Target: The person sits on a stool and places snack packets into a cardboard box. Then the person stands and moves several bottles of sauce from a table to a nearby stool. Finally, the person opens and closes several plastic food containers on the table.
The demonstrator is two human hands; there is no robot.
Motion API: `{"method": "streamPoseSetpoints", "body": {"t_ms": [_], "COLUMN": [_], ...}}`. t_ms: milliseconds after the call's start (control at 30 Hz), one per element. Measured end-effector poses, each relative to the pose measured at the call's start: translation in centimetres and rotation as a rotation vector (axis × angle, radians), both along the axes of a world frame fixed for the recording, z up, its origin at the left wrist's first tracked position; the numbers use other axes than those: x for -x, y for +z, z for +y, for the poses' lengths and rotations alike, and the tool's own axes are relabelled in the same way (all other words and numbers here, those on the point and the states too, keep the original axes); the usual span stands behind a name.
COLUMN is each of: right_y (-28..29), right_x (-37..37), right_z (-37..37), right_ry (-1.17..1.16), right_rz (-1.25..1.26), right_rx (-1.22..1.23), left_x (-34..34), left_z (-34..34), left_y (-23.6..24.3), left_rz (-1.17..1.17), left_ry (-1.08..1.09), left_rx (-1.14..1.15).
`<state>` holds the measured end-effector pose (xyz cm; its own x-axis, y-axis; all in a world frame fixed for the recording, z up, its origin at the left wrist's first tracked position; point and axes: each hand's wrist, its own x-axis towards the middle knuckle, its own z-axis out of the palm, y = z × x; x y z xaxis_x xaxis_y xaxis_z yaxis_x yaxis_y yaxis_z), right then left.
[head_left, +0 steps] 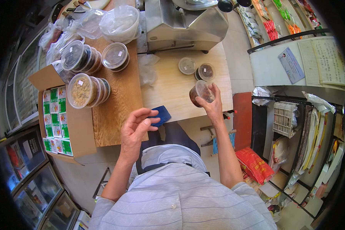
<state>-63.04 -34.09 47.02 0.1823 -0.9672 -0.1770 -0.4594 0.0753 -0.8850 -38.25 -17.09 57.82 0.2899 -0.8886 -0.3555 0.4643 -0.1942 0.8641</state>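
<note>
My right hand (214,105) grips a small clear plastic tub (198,92), tilted on its side above the light wooden board. Dark reddish-brown food shows through its wall. Behind it stand a similar lidded tub (206,71) of dark food and a clear round lid or tub (187,65). At the board's front edge, my left hand (136,130) has loosely curled fingers, with thumb and forefinger apart. Its fingertips overlap a small flat blue piece (163,115), possibly a folded sheet or cloth; whether they touch it is unclear.
Stacked food tubs (79,92) and a cardboard box (82,132) of green-and-white packets are at left. Clear bowls (120,23) sit behind them. A metal machine (184,30) occupies the back. Shelving (295,153) and a red bag (255,165) are at right.
</note>
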Motion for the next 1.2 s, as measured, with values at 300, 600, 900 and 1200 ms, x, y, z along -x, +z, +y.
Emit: {"method": "streamPoseSetpoints", "body": {"t_ms": [300, 600, 900, 1200], "right_y": [-5.9, -11.8, -14.4, -13.4], "right_x": [0.4, 0.5, 1.2, 2.1], "right_z": [-10.1, -14.9, -13.5, -12.8], "right_ry": [-0.056, -0.080, -0.029, 0.073], "right_rz": [0.418, 0.555, 0.538, 0.622], "right_rx": [0.172, 0.366, 0.527, 0.474], "left_x": [-0.3, -0.6, -0.8, -3.0], "left_z": [-0.8, -0.4, -0.7, -3.3], "left_y": [-1.0, -1.7, -2.6, -5.3], "left_rz": [-0.023, -0.052, -0.075, -0.061], "left_ry": [0.090, 0.185, 0.199, 0.222], "left_rx": [-0.116, -0.210, -0.269, -0.257]}}
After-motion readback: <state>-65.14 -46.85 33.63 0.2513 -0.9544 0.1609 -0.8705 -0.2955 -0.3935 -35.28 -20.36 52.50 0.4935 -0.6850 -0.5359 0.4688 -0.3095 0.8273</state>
